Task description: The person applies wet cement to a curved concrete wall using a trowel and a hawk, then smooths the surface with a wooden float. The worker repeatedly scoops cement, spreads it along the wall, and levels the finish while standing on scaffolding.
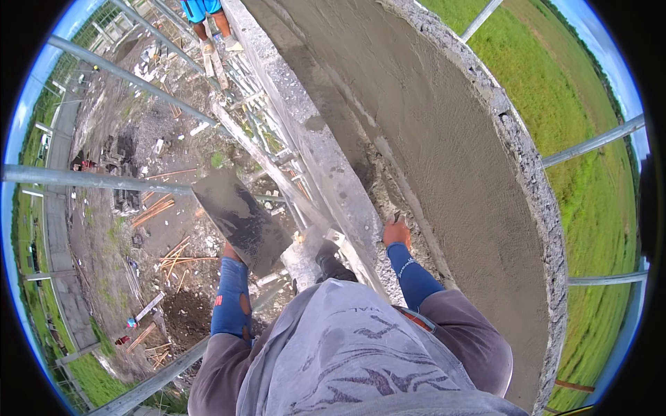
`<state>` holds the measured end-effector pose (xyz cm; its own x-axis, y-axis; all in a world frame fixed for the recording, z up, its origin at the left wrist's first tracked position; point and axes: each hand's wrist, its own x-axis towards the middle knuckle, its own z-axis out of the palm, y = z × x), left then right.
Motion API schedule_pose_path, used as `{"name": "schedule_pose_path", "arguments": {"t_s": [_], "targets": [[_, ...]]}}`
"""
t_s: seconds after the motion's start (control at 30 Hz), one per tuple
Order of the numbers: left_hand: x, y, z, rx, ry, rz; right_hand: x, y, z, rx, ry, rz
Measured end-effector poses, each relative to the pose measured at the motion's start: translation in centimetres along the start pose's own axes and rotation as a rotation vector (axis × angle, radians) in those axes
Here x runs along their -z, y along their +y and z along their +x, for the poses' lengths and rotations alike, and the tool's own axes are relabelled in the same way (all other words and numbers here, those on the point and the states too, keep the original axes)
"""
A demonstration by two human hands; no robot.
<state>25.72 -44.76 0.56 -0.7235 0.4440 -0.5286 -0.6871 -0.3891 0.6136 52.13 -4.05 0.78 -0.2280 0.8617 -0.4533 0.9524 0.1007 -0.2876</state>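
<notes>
My left hand holds up a flat rectangular mortar board from below, and most of its fingers are hidden under it. Wet, dark grey mortar smears cover the board's top. My right hand is closed at the inner edge of the trough beside the concrete wall top, on something I cannot make out. Just ahead of it lies a strip of rough, crumbly mortar. To its right spreads a broad band of smoothed wet mortar, with a raised ridge along its near side.
A rough concrete rim curves along the right, with grass beyond. Left of the wall top stand scaffold planks and metal pipes high above littered ground. Another person's legs stand on scaffolding at the far left.
</notes>
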Motion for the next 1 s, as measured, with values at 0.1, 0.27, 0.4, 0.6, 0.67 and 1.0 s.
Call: {"name": "schedule_pose_path", "arguments": {"t_s": [0.1, 0.27, 0.4, 0.6, 0.67, 1.0], "targets": [[4.1, -2.1, -6.6, -0.014, 0.057, -0.069, -0.1, -0.1, -0.2, 0.03, 0.089, 0.005], [7.8, -5.1, -14.0, 0.005, 0.097, -0.135, -0.1, 0.0, -0.8, 0.044, 0.134, 0.0], [8.8, -6.7, -16.1, 0.035, 0.085, -0.151, 0.3, -0.1, -1.0, 0.044, 0.144, 0.035], [8.6, -8.3, -17.1, 0.083, 0.037, -0.137, 0.6, -0.1, -1.3, 0.048, 0.13, 0.062], [8.3, -8.8, -17.2, 0.089, 0.027, -0.125, 0.6, 0.1, -1.1, 0.044, 0.129, 0.081], [3.8, -12.6, -16.7, 0.115, -0.029, -0.013, 3.8, 5.0, -2.9, 0.178, 0.115, 0.133]]}}
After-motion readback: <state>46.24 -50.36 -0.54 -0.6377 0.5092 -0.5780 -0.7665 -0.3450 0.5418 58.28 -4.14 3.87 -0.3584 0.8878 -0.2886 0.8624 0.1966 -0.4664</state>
